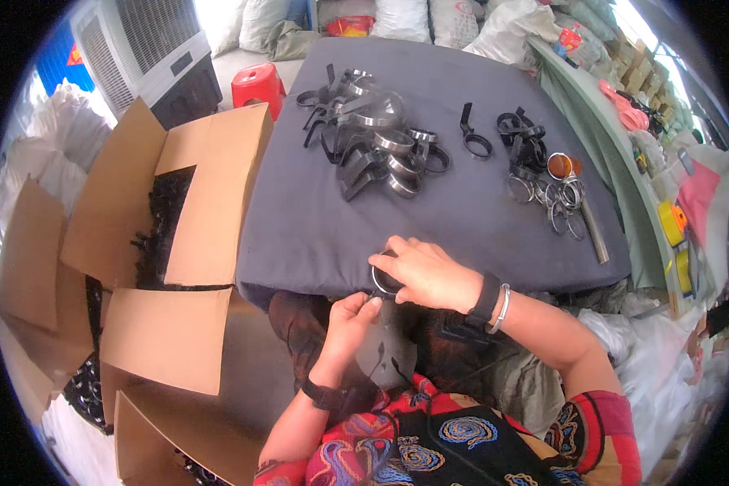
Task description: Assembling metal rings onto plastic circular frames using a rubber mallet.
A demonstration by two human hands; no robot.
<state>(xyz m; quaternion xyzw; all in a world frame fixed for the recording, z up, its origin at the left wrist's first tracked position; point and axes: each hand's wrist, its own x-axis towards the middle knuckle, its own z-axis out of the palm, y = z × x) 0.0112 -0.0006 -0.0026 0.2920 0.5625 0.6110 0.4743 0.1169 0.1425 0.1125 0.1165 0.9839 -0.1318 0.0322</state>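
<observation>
At the near edge of the cloth-covered table (340, 235), both my hands are closed on one black ring with a stem (387, 275), which shows a shiny rim. My right hand (433, 275) grips the ring from above. My left hand (352, 322) pinches the stem just below it; the fingers hide most of that end. Farther back lies a pile of black stemmed rings with silver bands (377, 134). One black stemmed ring (477, 146) lies alone to the right of it. Beyond that sit a black ring cluster (522, 139) and several loose silver rings (560, 204).
A brown-orange roll (559, 166) and a metal tube (595, 233) lie at the table's right. Open cardboard boxes (206, 235) with black parts stand against the left side. Behind them are a red stool (257, 85) and a grey air cooler (142, 57). Sacks (401, 20) line the back.
</observation>
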